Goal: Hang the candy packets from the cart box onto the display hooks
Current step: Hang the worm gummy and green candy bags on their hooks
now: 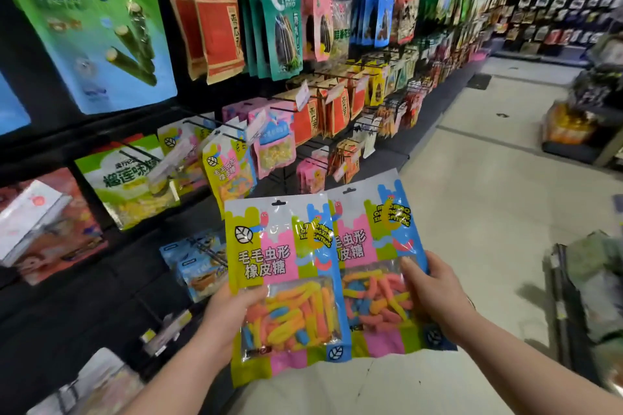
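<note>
I hold two gummy-worm candy packets upright in front of the display. My left hand (226, 317) grips the nearer packet (286, 283) by its left edge, thumb on the front. My right hand (433, 293) grips the second packet (371, 246) by its right edge; this packet sits partly behind the first. Both have a hang hole at the top. More packets of the same kind (229, 168) hang on a display hook (215, 125) up and to the left of my hands.
The hook wall (337, 77) runs along the left into the distance, packed with hanging snack bags. The cart (586, 307) with wrapped goods stands at the right edge. A stacked display (580, 118) is across the pale floor aisle.
</note>
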